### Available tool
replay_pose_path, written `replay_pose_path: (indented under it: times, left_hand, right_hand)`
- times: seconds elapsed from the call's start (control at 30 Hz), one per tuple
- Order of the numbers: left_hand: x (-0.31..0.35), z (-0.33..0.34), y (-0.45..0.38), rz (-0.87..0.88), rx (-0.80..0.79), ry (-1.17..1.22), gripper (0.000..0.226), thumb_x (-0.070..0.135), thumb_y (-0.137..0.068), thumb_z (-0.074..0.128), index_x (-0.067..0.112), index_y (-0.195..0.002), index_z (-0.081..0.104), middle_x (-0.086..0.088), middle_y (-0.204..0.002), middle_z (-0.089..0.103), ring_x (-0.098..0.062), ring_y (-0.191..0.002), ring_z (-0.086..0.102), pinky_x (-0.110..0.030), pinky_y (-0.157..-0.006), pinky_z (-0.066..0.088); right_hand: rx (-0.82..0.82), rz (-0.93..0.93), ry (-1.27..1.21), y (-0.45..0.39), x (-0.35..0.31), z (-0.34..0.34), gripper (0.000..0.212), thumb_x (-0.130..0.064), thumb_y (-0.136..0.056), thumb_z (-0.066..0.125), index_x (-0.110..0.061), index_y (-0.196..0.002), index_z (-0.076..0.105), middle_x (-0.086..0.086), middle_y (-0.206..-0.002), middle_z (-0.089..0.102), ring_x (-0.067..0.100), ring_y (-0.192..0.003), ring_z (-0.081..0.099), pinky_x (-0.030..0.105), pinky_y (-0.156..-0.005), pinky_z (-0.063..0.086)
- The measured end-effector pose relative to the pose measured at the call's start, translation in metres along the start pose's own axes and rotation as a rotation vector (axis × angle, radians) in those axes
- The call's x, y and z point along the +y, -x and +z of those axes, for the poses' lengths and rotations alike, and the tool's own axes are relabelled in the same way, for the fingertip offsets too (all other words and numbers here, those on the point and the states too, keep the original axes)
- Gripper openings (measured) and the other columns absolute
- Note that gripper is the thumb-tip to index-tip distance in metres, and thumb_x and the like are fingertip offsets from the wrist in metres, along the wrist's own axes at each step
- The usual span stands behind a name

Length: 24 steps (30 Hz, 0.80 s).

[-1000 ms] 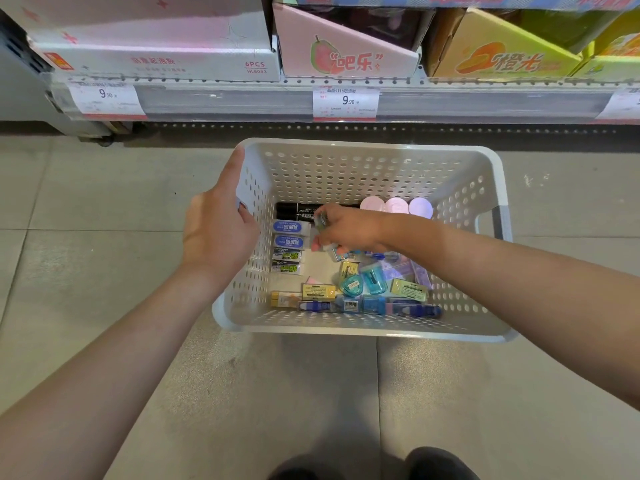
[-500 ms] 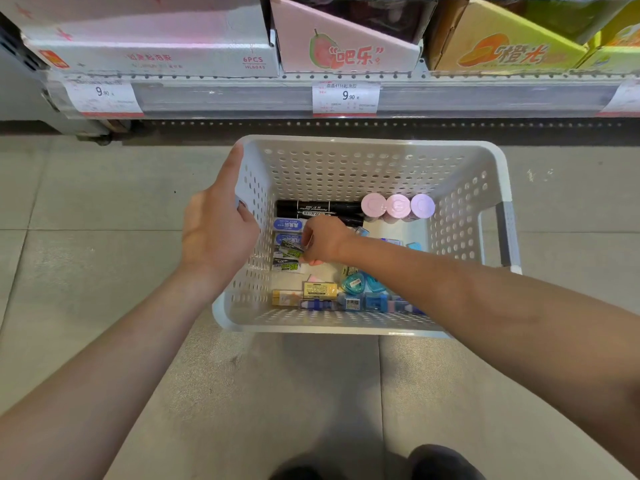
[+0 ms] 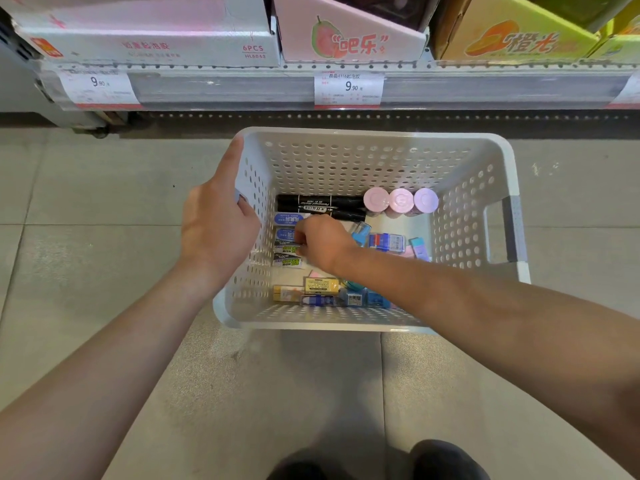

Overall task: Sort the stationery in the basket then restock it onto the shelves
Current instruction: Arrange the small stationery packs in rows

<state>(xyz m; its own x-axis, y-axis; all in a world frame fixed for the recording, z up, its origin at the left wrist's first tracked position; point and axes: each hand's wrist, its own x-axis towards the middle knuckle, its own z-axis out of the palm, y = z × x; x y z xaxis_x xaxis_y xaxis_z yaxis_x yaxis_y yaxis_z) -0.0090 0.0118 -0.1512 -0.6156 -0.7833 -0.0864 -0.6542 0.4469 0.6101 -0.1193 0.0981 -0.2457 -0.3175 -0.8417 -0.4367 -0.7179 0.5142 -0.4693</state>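
Observation:
A white perforated basket (image 3: 346, 161) stands on the tiled floor. My left hand (image 3: 218, 230) grips its left handle, thumb along the rim. Inside, my right hand (image 3: 322, 242) reaches to the left wall with curled fingers pinching a green-labelled eraser (image 3: 289, 250) in a row of erasers. Above it lie blue-labelled erasers (image 3: 285, 219); another green-labelled one (image 3: 287, 261) lies below. Two black markers (image 3: 322, 204) lie along the far wall beside three pink and lilac round-capped items (image 3: 400, 200). Yellow erasers (image 3: 320, 285) and blue items (image 3: 386, 242) lie mixed near my forearm.
A low shelf edge (image 3: 242, 88) with price tags (image 3: 348, 86) runs just behind the basket. On it stand a white carton (image 3: 156, 39), a pink display box (image 3: 349, 43) and a yellow one (image 3: 519, 39). My shoes (image 3: 446, 460) show at the bottom.
My right hand moved from the middle of the basket leftward to the row of erasers by the left wall. The left hand kept its hold on the handle.

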Motion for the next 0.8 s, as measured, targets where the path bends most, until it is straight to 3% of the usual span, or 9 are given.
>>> replay_pose_path:
  times: [0.2,0.3,0.4,0.5,0.63,0.8]
  left_hand:
    - [0.000,0.000,0.000,0.001,0.000,-0.005,0.073,-0.003,-0.089,0.042,0.030,-0.151,0.023,-0.005,-0.062,0.041,-0.014,-0.051,0.035,-0.025,-0.046,0.030]
    - [0.001,0.000,0.001,0.009,-0.004,-0.008,0.072,-0.002,-0.090,0.042,0.029,-0.151,0.023,-0.006,-0.062,0.041,-0.013,-0.051,0.035,-0.025,-0.046,0.030]
    - [0.000,0.000,0.001,0.007,-0.012,0.004,0.072,-0.002,-0.090,0.042,0.029,-0.151,0.022,-0.014,-0.067,0.048,-0.015,-0.052,0.037,-0.029,-0.049,0.035]
    - [0.001,-0.001,0.001,0.011,-0.014,-0.004,0.073,-0.003,-0.089,0.042,0.029,-0.151,0.022,-0.017,-0.069,0.053,-0.017,-0.052,0.039,-0.033,-0.051,0.037]
    - [0.002,0.000,0.001,-0.011,-0.001,-0.018,0.072,-0.003,-0.090,0.041,0.029,-0.151,0.021,-0.015,-0.065,0.048,-0.019,-0.053,0.039,-0.041,-0.054,0.043]
    - [0.002,0.000,0.001,-0.014,0.009,-0.030,0.071,-0.002,-0.090,0.041,0.030,-0.151,0.022,-0.013,-0.065,0.047,-0.021,-0.055,0.041,-0.044,-0.056,0.046]
  right_hand:
    - [-0.004,-0.034,-0.032,0.001,0.004,-0.003,0.022,-0.017,-0.089,0.060,-0.008,-0.109,0.066,0.011,-0.109,0.066,0.025,-0.101,0.061,0.030,-0.084,0.048]
    - [0.069,-0.065,-0.056,0.009,0.008,-0.013,0.018,-0.017,-0.088,0.059,-0.010,-0.103,0.067,0.008,-0.103,0.067,0.023,-0.095,0.062,0.030,-0.080,0.051]
    - [-0.105,-0.163,0.115,0.025,0.013,-0.017,0.014,-0.014,-0.087,0.056,-0.014,-0.094,0.068,0.001,-0.093,0.066,0.020,-0.092,0.062,0.028,-0.073,0.051]
    - [-0.296,-0.225,0.310,0.035,0.015,-0.008,0.020,-0.006,-0.084,0.058,-0.011,-0.102,0.066,0.005,-0.105,0.061,0.022,-0.098,0.059,0.031,-0.073,0.050]
    - [-0.315,-0.212,0.304,0.033,0.019,0.003,0.025,0.000,-0.082,0.060,-0.006,-0.106,0.060,0.011,-0.109,0.058,0.025,-0.097,0.061,0.030,-0.069,0.048]
    - [-0.396,-0.201,0.237,0.034,0.022,-0.002,0.031,0.001,-0.085,0.057,-0.004,-0.115,0.058,0.013,-0.116,0.057,0.026,-0.101,0.058,0.026,-0.076,0.045]
